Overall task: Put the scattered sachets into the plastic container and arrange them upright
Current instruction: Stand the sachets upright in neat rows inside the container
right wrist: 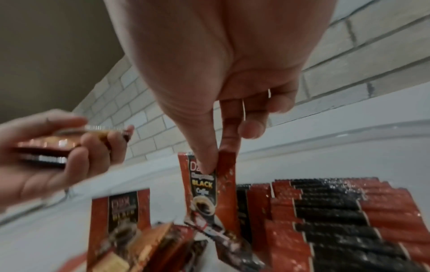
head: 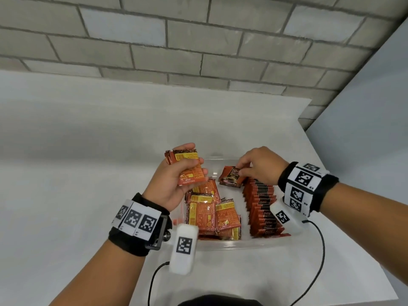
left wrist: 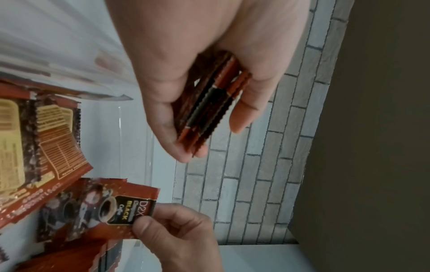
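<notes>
Over the far left corner of the clear plastic container (head: 223, 245), the left hand (head: 170, 184) holds a small stack of sachets (head: 187, 167), fingers curled round it. The right hand (head: 260, 166) pinches one black-coffee sachet (head: 230, 178) by its top between thumb and forefinger, near the far wall. An upright row (head: 262, 208) fills the container's right side; loose sachets (head: 209, 213) lie flat on its left, all on the white table (head: 66, 173)

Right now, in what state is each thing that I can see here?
left hand: holds a stack of sachets above the container
right hand: pinches one Black Coffee sachet by its top
row of sachets: upright, on the right side
loose sachets: lying flat, overlapping
plastic container: open, partly filled
</notes>
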A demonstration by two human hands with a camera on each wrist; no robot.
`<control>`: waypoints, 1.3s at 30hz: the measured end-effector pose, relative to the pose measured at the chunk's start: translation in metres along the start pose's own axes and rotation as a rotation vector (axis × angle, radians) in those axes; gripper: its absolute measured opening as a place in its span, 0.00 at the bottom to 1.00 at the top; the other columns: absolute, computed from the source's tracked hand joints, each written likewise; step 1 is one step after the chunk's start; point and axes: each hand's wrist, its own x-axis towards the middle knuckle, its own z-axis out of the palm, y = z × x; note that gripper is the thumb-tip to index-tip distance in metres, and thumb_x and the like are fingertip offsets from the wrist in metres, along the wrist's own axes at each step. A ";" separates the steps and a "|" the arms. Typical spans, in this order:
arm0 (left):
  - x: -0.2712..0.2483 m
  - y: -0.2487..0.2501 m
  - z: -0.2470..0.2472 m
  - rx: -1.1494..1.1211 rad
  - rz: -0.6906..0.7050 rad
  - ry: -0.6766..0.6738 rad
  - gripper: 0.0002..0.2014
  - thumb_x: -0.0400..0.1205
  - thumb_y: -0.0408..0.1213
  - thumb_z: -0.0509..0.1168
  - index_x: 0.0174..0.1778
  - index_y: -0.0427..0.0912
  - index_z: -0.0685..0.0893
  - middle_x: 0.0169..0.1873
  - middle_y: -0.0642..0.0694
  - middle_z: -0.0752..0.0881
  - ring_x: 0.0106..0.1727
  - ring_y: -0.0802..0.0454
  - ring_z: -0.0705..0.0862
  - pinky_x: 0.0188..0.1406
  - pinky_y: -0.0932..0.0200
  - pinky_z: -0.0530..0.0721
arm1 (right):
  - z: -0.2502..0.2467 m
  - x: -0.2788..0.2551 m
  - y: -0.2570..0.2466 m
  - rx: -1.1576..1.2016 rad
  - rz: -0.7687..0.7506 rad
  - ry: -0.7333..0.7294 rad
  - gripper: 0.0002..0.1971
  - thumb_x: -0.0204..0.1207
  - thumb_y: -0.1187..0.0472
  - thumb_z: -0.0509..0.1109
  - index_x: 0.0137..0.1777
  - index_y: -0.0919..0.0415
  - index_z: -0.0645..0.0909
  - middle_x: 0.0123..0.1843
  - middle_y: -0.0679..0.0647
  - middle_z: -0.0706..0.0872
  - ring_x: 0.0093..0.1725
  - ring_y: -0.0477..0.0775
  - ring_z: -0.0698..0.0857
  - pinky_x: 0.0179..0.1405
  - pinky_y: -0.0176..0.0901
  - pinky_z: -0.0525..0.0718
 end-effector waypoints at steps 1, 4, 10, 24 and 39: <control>0.000 0.000 -0.001 0.000 -0.001 0.002 0.22 0.68 0.28 0.68 0.59 0.44 0.82 0.40 0.40 0.87 0.37 0.43 0.89 0.41 0.46 0.89 | 0.003 0.003 0.000 -0.024 0.001 -0.014 0.10 0.78 0.56 0.71 0.56 0.55 0.88 0.53 0.50 0.89 0.50 0.50 0.84 0.51 0.41 0.79; 0.000 0.000 -0.004 0.004 0.000 0.005 0.21 0.68 0.28 0.68 0.58 0.44 0.82 0.41 0.40 0.87 0.38 0.43 0.88 0.40 0.47 0.89 | 0.009 0.008 -0.002 -0.103 0.005 -0.057 0.10 0.78 0.57 0.70 0.57 0.53 0.88 0.55 0.50 0.89 0.51 0.52 0.86 0.53 0.44 0.82; 0.000 0.001 -0.005 0.019 0.006 0.010 0.21 0.68 0.29 0.69 0.59 0.44 0.83 0.41 0.40 0.87 0.38 0.43 0.88 0.41 0.47 0.89 | 0.014 0.012 -0.007 -0.344 -0.044 -0.076 0.12 0.80 0.60 0.65 0.58 0.51 0.86 0.55 0.52 0.88 0.53 0.56 0.85 0.47 0.40 0.75; -0.001 0.000 -0.005 0.043 0.003 0.029 0.22 0.68 0.30 0.69 0.60 0.44 0.83 0.41 0.40 0.87 0.38 0.43 0.89 0.41 0.47 0.89 | 0.029 0.017 -0.005 -0.563 -0.064 -0.034 0.10 0.75 0.68 0.64 0.33 0.58 0.78 0.29 0.49 0.72 0.31 0.54 0.72 0.33 0.41 0.64; 0.003 -0.002 -0.004 -0.044 -0.024 0.037 0.16 0.79 0.29 0.62 0.62 0.41 0.81 0.43 0.37 0.85 0.37 0.42 0.88 0.39 0.49 0.89 | 0.019 0.014 -0.003 -0.475 -0.087 0.024 0.07 0.80 0.54 0.65 0.51 0.57 0.78 0.47 0.52 0.86 0.46 0.55 0.83 0.46 0.44 0.69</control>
